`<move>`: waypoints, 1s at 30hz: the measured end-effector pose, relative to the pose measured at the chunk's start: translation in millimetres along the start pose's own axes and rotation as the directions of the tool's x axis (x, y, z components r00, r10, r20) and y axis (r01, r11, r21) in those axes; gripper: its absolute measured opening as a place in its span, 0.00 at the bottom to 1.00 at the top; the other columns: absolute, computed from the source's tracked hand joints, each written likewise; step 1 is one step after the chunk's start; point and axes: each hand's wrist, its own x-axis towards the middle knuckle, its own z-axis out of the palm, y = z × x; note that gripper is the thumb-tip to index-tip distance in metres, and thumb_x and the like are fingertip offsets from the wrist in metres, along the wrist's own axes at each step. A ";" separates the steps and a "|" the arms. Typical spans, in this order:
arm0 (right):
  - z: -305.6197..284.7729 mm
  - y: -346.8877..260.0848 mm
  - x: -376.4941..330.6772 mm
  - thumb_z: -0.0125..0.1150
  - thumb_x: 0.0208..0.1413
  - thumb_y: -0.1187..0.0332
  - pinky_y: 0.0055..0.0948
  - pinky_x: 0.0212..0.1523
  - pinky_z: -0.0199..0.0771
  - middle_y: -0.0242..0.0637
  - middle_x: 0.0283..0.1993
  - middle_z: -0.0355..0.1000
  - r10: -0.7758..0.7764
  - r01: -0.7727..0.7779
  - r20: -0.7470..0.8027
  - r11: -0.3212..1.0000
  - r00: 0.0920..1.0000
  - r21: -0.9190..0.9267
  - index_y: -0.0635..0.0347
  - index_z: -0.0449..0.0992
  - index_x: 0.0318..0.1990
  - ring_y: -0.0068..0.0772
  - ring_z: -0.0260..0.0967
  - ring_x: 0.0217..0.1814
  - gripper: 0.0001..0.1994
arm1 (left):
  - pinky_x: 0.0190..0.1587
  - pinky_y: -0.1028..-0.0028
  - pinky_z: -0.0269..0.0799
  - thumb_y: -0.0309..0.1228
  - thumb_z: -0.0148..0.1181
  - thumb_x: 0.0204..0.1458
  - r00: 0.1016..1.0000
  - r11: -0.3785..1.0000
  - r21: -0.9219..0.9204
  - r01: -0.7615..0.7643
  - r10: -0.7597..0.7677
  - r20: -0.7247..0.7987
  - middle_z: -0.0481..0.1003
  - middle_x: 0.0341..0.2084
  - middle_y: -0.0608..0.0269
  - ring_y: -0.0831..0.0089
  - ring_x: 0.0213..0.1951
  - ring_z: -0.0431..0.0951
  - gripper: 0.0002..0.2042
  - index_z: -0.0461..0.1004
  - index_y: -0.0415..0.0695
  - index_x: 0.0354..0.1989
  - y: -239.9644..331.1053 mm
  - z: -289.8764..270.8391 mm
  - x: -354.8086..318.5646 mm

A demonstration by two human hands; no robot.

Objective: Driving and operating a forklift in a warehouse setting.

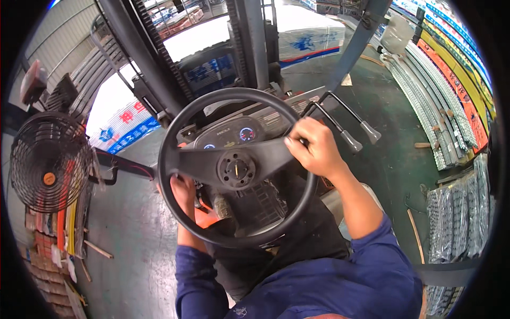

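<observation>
A black steering wheel [237, 242] stands before me in a forklift cab. My right hand [313, 146] is closed round its right rim, where the spoke meets it. At the left rim my left hand [183, 190] comes up from beneath, its fingers curled at the rim, which partly hides them. Through the wheel shows the dashboard [228, 137] with lit round gauges. Two black control levers [340, 114] with grey knobs rise just beyond my right hand. Pedals and a ribbed floor mat [263, 204] lie below the wheel; one shoe [223, 207] shows there.
The mast [154, 58] rises ahead, with white-wrapped stacks [311, 40] beyond it. A caged black fan [50, 162] hangs at the left. Bundled metal profiles [425, 101] and plastic-wrapped bundles [457, 212] line the right. Wood strips [98, 249] lie on the green floor.
</observation>
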 end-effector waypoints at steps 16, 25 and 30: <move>205.3 -377.0 -134.4 0.71 0.48 0.67 0.37 0.31 0.70 0.34 0.25 0.65 -0.252 0.201 0.463 0.967 0.850 0.159 0.56 0.70 0.22 0.40 0.65 0.29 0.12 | 0.59 0.51 0.62 0.27 0.60 0.58 0.908 0.956 -0.114 -0.271 0.214 -0.359 0.73 0.49 0.47 0.47 0.52 0.72 0.17 0.75 0.40 0.55 -153.6 -214.6 -22.5; 374.0 -446.5 -55.5 0.65 0.53 0.61 0.41 0.34 0.73 0.35 0.31 0.73 -0.386 0.409 0.423 0.912 0.820 0.041 0.53 0.78 0.31 0.41 0.72 0.37 0.08 | 0.42 0.52 0.72 0.31 0.61 0.52 0.932 0.989 -0.119 -0.092 0.127 0.338 0.79 0.40 0.46 0.44 0.41 0.79 0.18 0.75 0.43 0.52 -277.5 -258.8 -200.7; 435.4 -410.4 103.5 0.60 0.55 0.59 0.55 0.38 0.77 0.48 0.31 0.79 -0.081 0.129 0.162 0.940 0.983 -0.315 0.55 0.82 0.30 0.53 0.79 0.37 0.11 | 0.45 0.55 0.75 0.28 0.61 0.54 0.835 0.954 -0.199 0.224 -0.082 0.544 0.82 0.35 0.46 0.46 0.41 0.82 0.10 0.80 0.39 0.42 -336.2 -268.3 -172.4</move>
